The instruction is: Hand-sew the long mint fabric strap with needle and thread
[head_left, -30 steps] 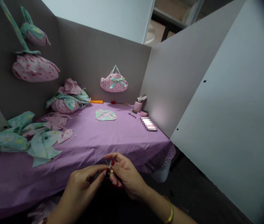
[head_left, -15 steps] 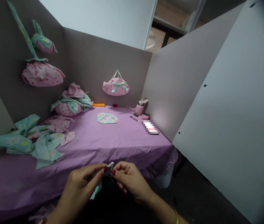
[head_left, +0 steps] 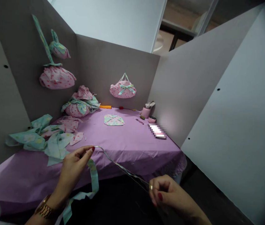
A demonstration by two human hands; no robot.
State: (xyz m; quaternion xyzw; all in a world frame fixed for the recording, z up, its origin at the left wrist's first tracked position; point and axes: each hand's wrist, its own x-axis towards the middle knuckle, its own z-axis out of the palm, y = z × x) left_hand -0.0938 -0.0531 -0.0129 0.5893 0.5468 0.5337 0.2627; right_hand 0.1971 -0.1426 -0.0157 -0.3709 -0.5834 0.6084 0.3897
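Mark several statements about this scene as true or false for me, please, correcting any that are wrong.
1. The left hand pinches a thin cord. True.
2. Both hands are pressed together. False: the right hand is apart from the left, and the cord runs between them.
3. A pale green ribbon hangs below the left hand. True.
4. The tablecloth is orange. False: the tablecloth is purple.
5. A gold ring is on the right hand. True.
6. The bag with the bow lies on the tablecloth. False: that bag hangs at the back wall.
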